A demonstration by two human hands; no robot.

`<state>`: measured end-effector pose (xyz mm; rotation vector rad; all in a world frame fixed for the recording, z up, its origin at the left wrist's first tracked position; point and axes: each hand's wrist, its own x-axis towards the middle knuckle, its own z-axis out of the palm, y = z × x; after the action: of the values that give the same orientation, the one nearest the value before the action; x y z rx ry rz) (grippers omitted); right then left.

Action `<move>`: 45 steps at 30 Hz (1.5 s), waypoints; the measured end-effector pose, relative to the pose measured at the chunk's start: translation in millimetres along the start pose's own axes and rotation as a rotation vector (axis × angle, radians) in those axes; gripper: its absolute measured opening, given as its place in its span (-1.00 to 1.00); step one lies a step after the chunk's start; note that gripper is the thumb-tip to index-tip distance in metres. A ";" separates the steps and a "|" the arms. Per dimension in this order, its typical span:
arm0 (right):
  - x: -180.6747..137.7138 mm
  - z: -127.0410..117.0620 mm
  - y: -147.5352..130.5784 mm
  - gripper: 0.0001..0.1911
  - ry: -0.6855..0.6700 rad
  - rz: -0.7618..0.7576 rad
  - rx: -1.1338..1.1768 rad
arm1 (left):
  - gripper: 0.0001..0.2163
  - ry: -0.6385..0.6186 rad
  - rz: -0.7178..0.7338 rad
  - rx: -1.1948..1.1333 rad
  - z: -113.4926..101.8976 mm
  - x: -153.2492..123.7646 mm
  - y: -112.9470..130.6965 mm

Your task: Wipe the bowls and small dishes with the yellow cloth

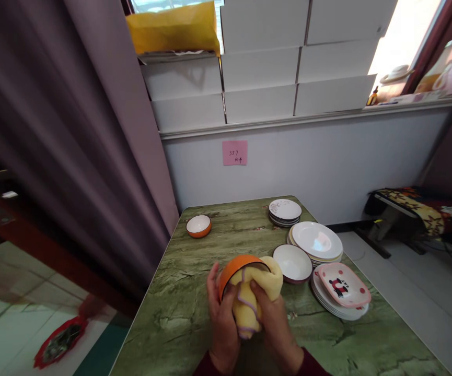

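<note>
An orange bowl (241, 262) is tilted on its side above the table, its opening turned toward me and to the right. My left hand (223, 316) is closed around the bowl's left rim, thumb at the inside edge. A yellow cloth (249, 300) with a purple trim is bunched partly inside the bowl and hangs below it. My right hand (275, 318) grips this cloth, thumb on top, against the bowl's inner side. The fingers of my right hand are mostly hidden by the cloth.
On the green table (163, 308), an orange bowl with white inside (198, 226) stands at the far left. To the right are a white bowl (292, 262), small plates (284, 210), large white plates (316, 240) and a pink-rimmed square dish (344, 284) on more plates.
</note>
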<state>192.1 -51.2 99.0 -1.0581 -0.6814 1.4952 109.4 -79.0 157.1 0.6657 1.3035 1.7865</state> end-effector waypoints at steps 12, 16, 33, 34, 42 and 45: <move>26.0 -46.4 -29.5 -0.58 -0.068 -0.953 -0.824 | -0.33 -0.430 0.486 0.778 -36.4 22.1 -3.1; 19.3 -44.7 -43.4 -0.48 -0.209 -1.310 -1.049 | -0.30 -0.638 0.590 0.846 -30.3 23.7 4.0; -12.9 5.0 -10.0 -0.39 -0.053 0.064 0.041 | -0.33 -0.028 0.084 0.064 -1.3 -3.3 3.1; -15.1 5.9 -5.5 -0.34 -0.036 0.107 0.080 | -0.34 -0.024 0.065 0.085 -1.3 -4.8 -0.3; 12.1 -30.6 -4.5 -0.45 0.039 -0.174 -0.260 | -0.39 -0.230 0.116 0.347 -23.2 6.5 -8.8; 21.1 -43.6 -22.8 -0.59 0.006 -0.687 -0.653 | -0.31 -0.322 0.259 0.450 -24.8 14.0 1.8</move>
<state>241.9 -32.0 94.8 -1.1312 -1.4175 0.6742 81.8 -80.3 150.1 1.3640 1.4504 1.4998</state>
